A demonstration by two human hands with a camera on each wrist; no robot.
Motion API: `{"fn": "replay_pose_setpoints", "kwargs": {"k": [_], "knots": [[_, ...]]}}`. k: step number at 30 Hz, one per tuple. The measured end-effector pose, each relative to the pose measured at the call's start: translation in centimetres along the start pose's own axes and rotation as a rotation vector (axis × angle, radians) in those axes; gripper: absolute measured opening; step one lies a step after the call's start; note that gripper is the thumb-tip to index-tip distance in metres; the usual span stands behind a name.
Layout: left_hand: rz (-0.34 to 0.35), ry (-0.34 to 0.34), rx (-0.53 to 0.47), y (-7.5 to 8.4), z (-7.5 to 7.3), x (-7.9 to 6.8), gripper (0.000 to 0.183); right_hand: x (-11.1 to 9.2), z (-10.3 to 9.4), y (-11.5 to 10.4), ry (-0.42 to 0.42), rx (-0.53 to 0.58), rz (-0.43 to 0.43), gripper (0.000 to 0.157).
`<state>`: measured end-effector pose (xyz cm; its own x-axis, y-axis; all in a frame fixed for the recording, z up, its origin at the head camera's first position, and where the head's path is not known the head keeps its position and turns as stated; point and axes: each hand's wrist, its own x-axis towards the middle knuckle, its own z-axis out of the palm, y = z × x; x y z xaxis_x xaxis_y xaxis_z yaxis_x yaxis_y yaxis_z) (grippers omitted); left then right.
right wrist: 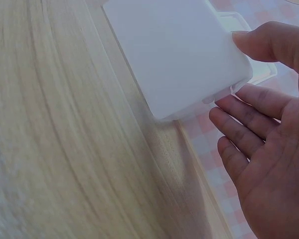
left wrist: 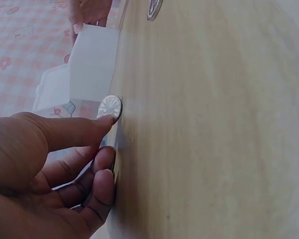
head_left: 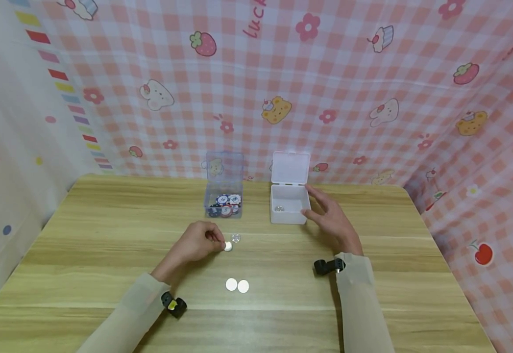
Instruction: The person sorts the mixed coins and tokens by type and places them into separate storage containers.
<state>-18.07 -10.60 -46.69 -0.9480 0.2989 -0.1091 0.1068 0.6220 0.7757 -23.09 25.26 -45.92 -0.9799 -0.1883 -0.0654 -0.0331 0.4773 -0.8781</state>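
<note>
My left hand pinches a shiny silver coin at its edge, between thumb and fingers, low over the table. Just beyond the fingertips a second coin lies flat. Closer to me, two bright coins rest side by side. At the white box, lid raised, my right hand touches the right side, thumb at the front corner and index finger toward the back. Its other fingers extend fairly straight in the right wrist view. One coin lies inside this box.
Left of the white box stands a clear plastic box, lid up, holding several poker chips. Both boxes stand near the back edge of the wooden table. A checked cloth hangs behind.
</note>
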Motion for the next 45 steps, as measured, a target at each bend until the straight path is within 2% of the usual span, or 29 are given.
{"fn": "replay_pose_setpoints", "kwargs": {"k": [7, 12, 14, 17, 21, 29, 36, 45], "knots": [[-0.054, 0.007, -0.045, 0.1, 0.0, -0.3, 0.007, -1.2, 0.0, -2.2, -0.004, -0.009, -0.016, 0.066], [-0.082, 0.023, -0.116, 0.3, 0.0, -0.7, 0.006, -1.5, 0.1, -2.7, -0.003, -0.016, -0.021, 0.066], [-0.086, 0.029, -0.146, 0.2, 0.0, -0.7, 0.006, -1.4, 0.1, -2.6, -0.004, -0.009, -0.017, 0.066], [-0.085, 0.036, -0.186, 0.1, 0.1, -0.7, 0.005, -0.8, 0.1, -1.2, 0.002, -0.001, -0.014, 0.066], [-0.049, 0.05, -0.235, 0.0, 0.3, -0.5, 0.004, 0.0, 0.2, 0.5, 0.016, 0.001, -0.015, 0.066], [-0.024, 0.081, -0.311, 0.6, 0.6, 0.2, 0.003, -0.1, 0.1, 0.6, 0.012, 0.012, -0.033, 0.067], [-0.034, 0.096, -0.421, 1.7, 1.0, 1.0, 0.008, 0.2, 0.1, 0.7, 0.014, -0.022, -0.108, 0.067], [-0.013, 0.093, -0.48, 3.4, 1.4, 1.8, 0.009, 0.2, 0.0, 0.9, 0.007, -0.032, -0.088, 0.068]]}}
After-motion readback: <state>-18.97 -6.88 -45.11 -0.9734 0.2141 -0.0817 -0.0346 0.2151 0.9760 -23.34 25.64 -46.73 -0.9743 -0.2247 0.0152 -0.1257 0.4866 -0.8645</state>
